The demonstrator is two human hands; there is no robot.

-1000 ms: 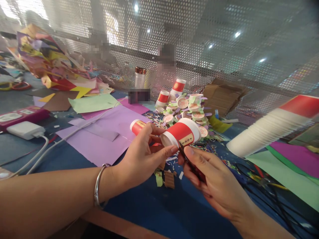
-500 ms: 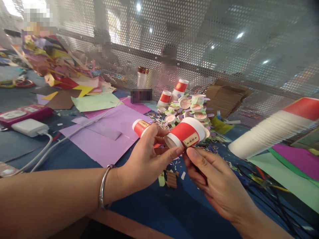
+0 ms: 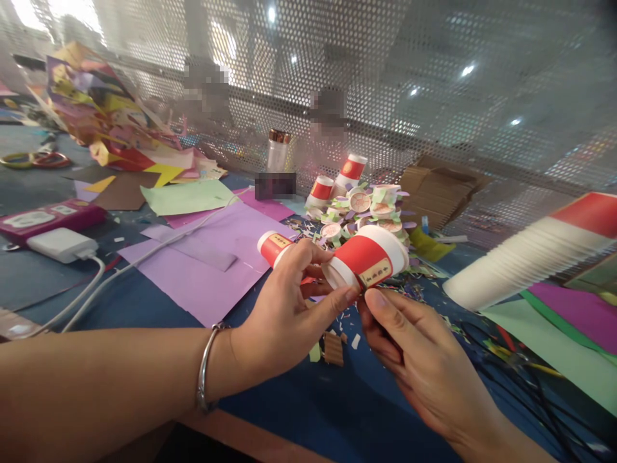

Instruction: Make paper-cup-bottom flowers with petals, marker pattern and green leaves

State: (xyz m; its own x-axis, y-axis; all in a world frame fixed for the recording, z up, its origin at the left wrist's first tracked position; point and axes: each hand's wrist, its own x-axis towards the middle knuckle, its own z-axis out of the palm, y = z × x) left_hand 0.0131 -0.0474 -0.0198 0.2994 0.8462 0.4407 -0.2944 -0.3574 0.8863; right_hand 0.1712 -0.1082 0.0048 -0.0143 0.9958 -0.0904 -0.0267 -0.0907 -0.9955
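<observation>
A red-and-white paper cup (image 3: 354,257) lies tilted on its side in the air, its narrower end toward my left hand (image 3: 284,315). That hand is closed on this end, with the thumb below and the fingers above and behind. My right hand (image 3: 409,341) is pinched close under the cup's label, thumb on top. A small dark thing shows at its fingertips, but the fist hides most of it. Behind my left hand, another red-and-white cup (image 3: 274,247) lies on the purple paper (image 3: 193,283). A silver bangle (image 3: 204,366) circles my left wrist.
Beyond the cup is a pile of cut cups with paper strips (image 3: 380,209), among paper scraps. A long stack of cups (image 3: 520,251) leans at right, above black cables (image 3: 530,386). Left are a power strip (image 3: 53,215), a white charger (image 3: 62,245) and scissors (image 3: 36,159). Perforated mesh stands behind.
The held cup has turned slightly and shifted a little right, showing more of its wide rim. Both hands keep nearly the same hold. The view has moved slightly.
</observation>
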